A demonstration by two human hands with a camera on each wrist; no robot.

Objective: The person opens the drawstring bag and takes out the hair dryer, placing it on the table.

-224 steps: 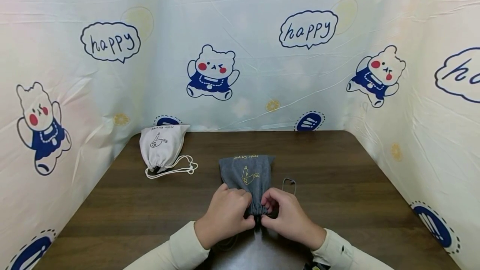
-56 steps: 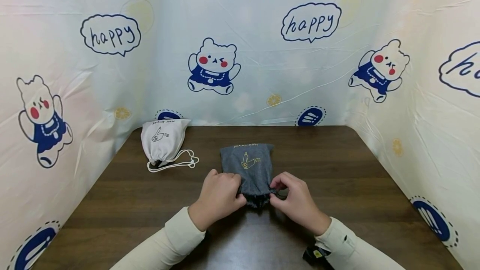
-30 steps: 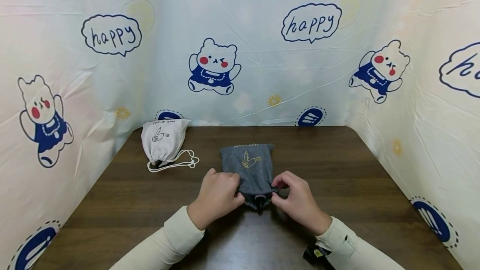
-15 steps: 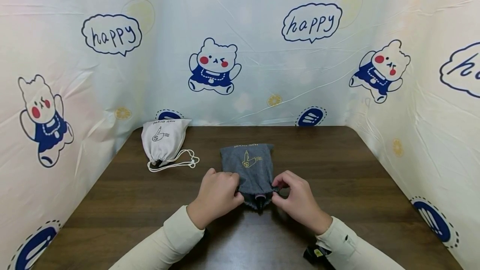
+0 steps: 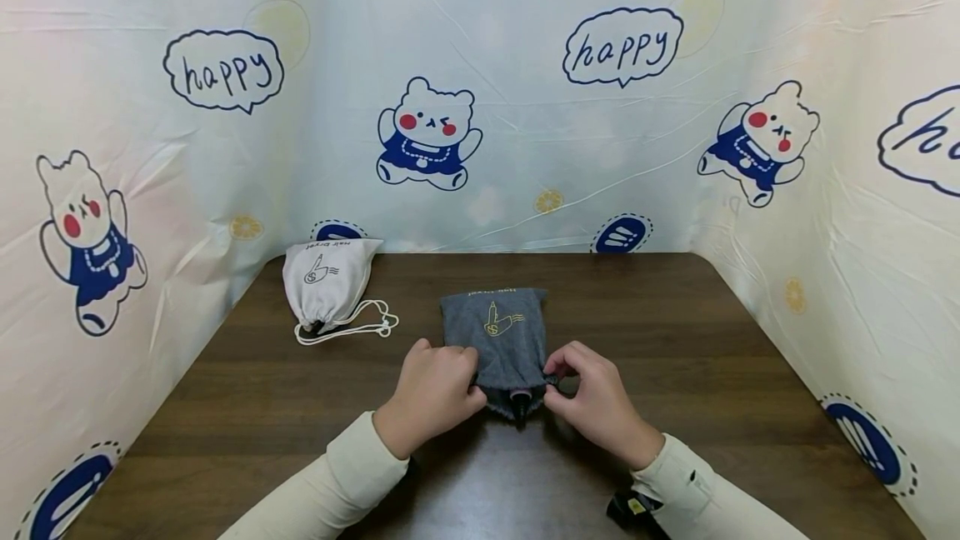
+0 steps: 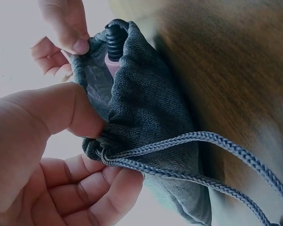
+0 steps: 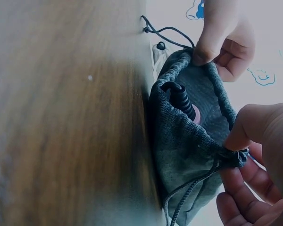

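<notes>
A grey drawstring bag (image 5: 495,340) printed with a yellow hair dryer lies mid-table, its mouth toward me. My left hand (image 5: 435,394) pinches the mouth's left edge between thumb and fingers. On the opposite side, my right hand (image 5: 596,402) pinches the gathered rim beside the drawstring. Between the hands the mouth is spread wide. Inside shows a black ribbed cord sleeve (image 7: 180,98) coming out of a pink end (image 7: 196,114); the rest of that object is hidden in the bag. Grey drawstring loops (image 6: 212,141) trail from the bag's corners.
A white drawstring bag (image 5: 326,282) marked "Hair Dryer" lies at the table's back left, its white cord (image 5: 367,327) stretched to the right. Printed cloth (image 5: 510,148) walls in the brown wooden table (image 5: 637,307) at the back and sides.
The grey bag's mouth was gathered tight 7.5 seconds ago; it is now pulled wide, with the hands further apart and the black sleeve showing. Over the last second hardly anything moves.
</notes>
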